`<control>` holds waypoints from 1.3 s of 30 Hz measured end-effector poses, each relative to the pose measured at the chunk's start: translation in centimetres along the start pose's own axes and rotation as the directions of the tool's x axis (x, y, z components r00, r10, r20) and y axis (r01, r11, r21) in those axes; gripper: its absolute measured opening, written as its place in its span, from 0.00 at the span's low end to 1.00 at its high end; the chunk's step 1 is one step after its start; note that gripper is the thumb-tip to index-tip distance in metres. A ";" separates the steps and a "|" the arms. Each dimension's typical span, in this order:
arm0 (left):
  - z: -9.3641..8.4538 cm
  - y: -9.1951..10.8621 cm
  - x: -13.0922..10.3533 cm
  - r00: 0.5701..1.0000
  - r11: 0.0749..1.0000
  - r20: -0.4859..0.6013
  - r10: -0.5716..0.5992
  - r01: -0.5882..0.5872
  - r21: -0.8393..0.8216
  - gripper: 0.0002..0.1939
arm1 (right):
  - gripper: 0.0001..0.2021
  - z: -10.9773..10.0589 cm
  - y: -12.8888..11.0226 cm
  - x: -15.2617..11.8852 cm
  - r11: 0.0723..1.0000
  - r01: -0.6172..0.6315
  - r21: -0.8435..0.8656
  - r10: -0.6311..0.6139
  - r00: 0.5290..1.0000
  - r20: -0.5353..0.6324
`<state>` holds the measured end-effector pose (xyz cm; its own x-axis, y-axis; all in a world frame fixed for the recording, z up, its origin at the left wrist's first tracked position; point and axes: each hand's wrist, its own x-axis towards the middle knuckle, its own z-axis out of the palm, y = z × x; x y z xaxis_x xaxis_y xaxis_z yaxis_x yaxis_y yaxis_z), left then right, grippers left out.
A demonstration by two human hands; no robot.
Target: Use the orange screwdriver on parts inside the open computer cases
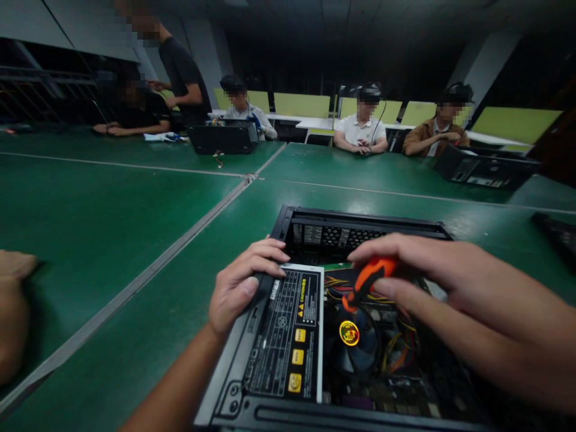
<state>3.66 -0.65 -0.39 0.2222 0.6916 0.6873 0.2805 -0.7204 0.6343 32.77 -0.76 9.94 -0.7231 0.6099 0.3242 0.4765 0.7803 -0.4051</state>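
An open black computer case [270,414] lies on the green table before me. My right hand [432,282] grips a screwdriver [373,277] by its orange and black handle, above the inside of the case. The tool's shaft and tip cannot be made out. Below it is a cooling fan [351,342] with a round yellow and red sticker. My left hand [245,282] rests on the left edge of the case, its fingers spread over the corner of the labelled power supply [288,336]. Coloured cables [400,348] run beside the fan.
Across the green table [135,210] several people sit, and one person stands at the left. Two other black computer cases, one left of centre [225,138] and one at the right [486,165], are on the far side. Someone's arm [13,312] shows at the left edge.
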 end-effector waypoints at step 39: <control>-1.4 1.5 1.5 0.993 0.991 0.098 -0.058 0.045 0.128 0.18 | 0.13 -3.5 1.1 0.2 0.979 -0.198 -0.039 0.181 0.946 -0.269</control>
<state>3.12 -0.82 2.11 0.2963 0.7342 0.6109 0.4079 -0.6756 0.6141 34.87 0.67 12.54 -0.4632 0.7553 0.4636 0.6296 0.6486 -0.4277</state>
